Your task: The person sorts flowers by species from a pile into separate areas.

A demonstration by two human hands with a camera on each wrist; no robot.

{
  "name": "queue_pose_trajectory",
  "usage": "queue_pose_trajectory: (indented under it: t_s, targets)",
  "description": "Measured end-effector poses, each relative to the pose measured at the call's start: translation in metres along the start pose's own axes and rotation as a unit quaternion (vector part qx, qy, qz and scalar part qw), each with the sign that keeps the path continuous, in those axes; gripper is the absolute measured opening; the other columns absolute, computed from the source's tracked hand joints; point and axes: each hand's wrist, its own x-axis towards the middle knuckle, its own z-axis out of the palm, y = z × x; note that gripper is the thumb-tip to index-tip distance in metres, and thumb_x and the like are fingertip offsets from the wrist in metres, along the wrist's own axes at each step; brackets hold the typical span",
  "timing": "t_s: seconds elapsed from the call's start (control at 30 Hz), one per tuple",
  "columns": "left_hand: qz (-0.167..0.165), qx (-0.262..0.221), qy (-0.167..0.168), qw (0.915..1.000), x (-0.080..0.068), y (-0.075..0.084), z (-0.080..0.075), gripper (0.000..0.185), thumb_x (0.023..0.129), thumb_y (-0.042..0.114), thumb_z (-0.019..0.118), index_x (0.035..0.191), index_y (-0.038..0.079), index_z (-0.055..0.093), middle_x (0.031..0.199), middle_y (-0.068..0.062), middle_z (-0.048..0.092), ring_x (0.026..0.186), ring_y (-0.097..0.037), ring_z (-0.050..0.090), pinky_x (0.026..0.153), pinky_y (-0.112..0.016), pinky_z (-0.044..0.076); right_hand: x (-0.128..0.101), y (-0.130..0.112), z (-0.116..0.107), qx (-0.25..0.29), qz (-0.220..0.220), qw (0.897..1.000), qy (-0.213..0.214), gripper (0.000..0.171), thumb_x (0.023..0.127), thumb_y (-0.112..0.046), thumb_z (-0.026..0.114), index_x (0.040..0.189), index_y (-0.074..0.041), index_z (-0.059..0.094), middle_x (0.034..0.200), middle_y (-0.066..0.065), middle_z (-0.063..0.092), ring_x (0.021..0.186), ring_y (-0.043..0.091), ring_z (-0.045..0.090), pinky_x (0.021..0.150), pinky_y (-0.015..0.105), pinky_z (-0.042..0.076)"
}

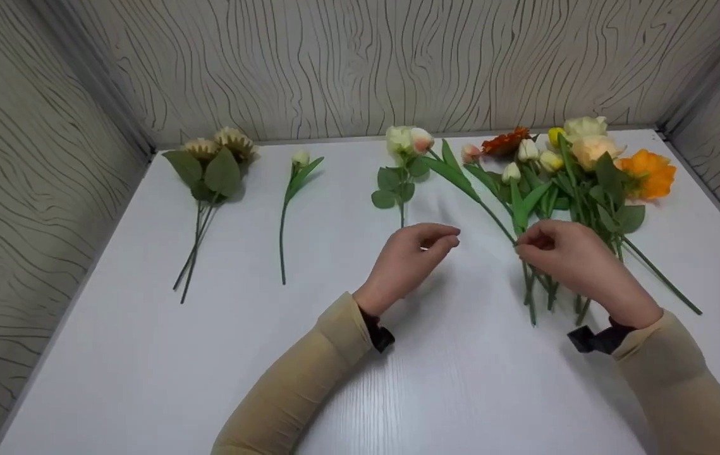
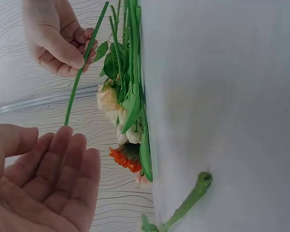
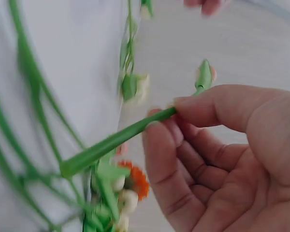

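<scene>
Two hands are at work over the white surface (image 1: 145,354), and by the look of it this is the pick-one-out step of sorting: the right hand (image 1: 571,253) has its thumb and fingertips pinched round a single green stem (image 1: 492,215), drawing it clear of the mixed flower pile (image 1: 574,170) that lies toward the far right corner. That stem runs up and left from the pinch to a pink-tipped bud (image 1: 470,153) near the far edge. The right wrist view shows it plainly: thumb on top, fingers curled under, the stem clamped between them. The left hand (image 1: 411,253) hovers just beside it with nothing in it, fingers relaxed and lightly bent, palm turned toward the stem; from the left wrist view the stem's cut end hangs just above those fingers, close but apart. Along the far edge other flowers lie well apart from each other: a pair of cream-headed stems (image 1: 214,164) toward the far left corner, a lone white bud (image 1: 296,170) next, then a white and pink rose sprig (image 1: 401,164) near the middle. My read is that the singled-out stem belongs with one of those groups or in a place of its own. The next move calls for lifting it free without dragging the tangled neighbours along, since several stems cross under the right hand, and the left hand is well placed to take the lower end.
</scene>
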Motion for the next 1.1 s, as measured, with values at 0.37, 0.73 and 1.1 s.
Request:
queue_pose_trajectory:
  t_s: [0.37,0.73,1.1]
  targets:
    - [-0.081,-0.287,0.063,0.9523,0.006,-0.001,-0.009,0.027,0.103,0.030,0.065,0.116,0.005,0.067,0.115,-0.017,0.070,0.106,-0.029,0.071,0.087,-0.036,0.059,-0.008,-0.049,0.040,0.069,-0.081,0.994,0.001,0.019,0.099,-0.024,0.070,0.110,-0.008,0.072,0.097,0.008,0.071,0.080,0.020,0.065,0.069,0.034,0.054]
    - [-0.062,-0.349,0.100,0.9298,0.006,0.003,-0.017,0.021,0.099,0.020,0.071,0.112,0.003,0.070,0.109,-0.021,0.070,0.103,-0.034,0.071,0.088,-0.040,0.059,-0.001,-0.046,0.052,0.200,-0.065,0.975,-0.074,0.030,0.097,-0.023,0.074,0.114,0.001,0.071,0.098,0.017,0.073,0.084,0.025,0.072,0.076,0.036,0.061]
    - [-0.060,-0.325,0.077,0.9405,0.003,0.003,-0.015,0.025,0.097,0.013,0.073,0.118,0.001,0.067,0.114,-0.020,0.069,0.105,-0.035,0.070,0.088,-0.039,0.059,0.001,-0.048,0.060,0.230,-0.087,0.968,-0.036,0.032,0.098,-0.027,0.073,0.115,0.001,0.070,0.098,0.019,0.071,0.081,0.028,0.072,0.074,0.035,0.061]
